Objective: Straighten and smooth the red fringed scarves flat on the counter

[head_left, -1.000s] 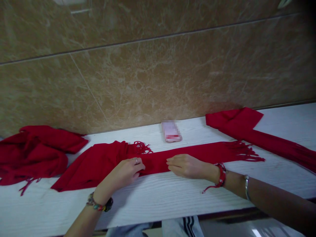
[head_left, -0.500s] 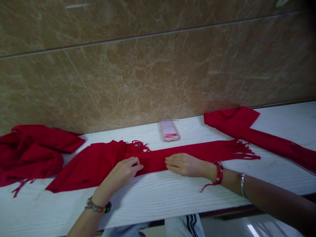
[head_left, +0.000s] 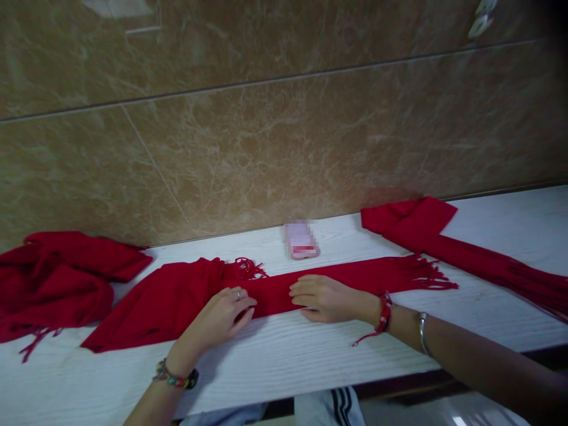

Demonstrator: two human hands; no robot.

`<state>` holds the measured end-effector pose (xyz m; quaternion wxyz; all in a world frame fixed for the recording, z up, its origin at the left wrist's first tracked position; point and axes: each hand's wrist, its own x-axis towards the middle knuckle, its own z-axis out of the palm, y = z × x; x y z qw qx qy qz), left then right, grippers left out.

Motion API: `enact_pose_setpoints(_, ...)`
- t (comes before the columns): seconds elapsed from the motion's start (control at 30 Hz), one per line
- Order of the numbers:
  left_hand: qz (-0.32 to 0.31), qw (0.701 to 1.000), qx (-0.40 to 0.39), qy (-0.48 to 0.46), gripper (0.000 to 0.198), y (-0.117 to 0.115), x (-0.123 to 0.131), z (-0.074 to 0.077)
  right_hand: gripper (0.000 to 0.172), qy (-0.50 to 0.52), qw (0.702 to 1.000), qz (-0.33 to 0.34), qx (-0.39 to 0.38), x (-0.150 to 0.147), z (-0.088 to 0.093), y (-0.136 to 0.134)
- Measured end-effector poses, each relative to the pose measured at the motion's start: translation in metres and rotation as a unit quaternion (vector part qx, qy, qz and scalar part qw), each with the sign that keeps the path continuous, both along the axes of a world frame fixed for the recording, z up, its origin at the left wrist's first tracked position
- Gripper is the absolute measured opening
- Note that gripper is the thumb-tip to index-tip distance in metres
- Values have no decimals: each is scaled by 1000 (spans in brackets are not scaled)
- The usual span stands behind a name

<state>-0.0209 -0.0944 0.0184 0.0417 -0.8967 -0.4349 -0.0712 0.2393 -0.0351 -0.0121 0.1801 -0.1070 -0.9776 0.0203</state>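
Observation:
A red fringed scarf [head_left: 350, 274] lies along the white table, its right part folded into a flat, narrow strip. Its left part [head_left: 155, 302] spreads wide and wrinkled, with a small tuft of fringe at its back edge. My left hand [head_left: 226, 313] rests on the scarf where strip and wrinkled part meet, fingers bent on the cloth and thumb apart at the front edge. To its right, my right hand [head_left: 326, 297] lies palm down across the strip, fingers stretched out and thumb apart. Fringe at the strip's right end fans out on the table.
A crumpled red scarf [head_left: 53, 281] lies at the far left. Another red scarf [head_left: 412, 222] is folded over at the back right, its fringe trailing right. A phone [head_left: 302, 239] lies behind the strip. A brown marble wall [head_left: 266, 154] backs the white table [head_left: 275, 355].
The view has tilted up slightly. My left thumb has moved away from the fingers and off the cloth's front edge. My right hand has shifted slightly left, its thumb now apart.

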Motion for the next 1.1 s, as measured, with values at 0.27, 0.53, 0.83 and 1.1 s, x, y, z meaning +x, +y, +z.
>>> enact_pose_setpoints(0.27, 69, 996, 53, 16, 49, 17, 39, -36, 56, -89, 985, -94, -115, -2, 3, -11)
enact_pose_setpoints(0.53, 86, 995, 35, 42, 51, 14, 36, -44, 58, -95, 958, -261, -74, 53, -9, -7)
enact_pose_setpoints(0.83, 80, 993, 80, 42, 55, 22, 30, -55, 58, -40, 958, -277, -55, 6, 7, -14)
enact_pose_setpoints(1.1, 68, 991, 112, 22, 58, 35, 21, -69, 52, -83, 933, -351, 22, 59, -18, 7)
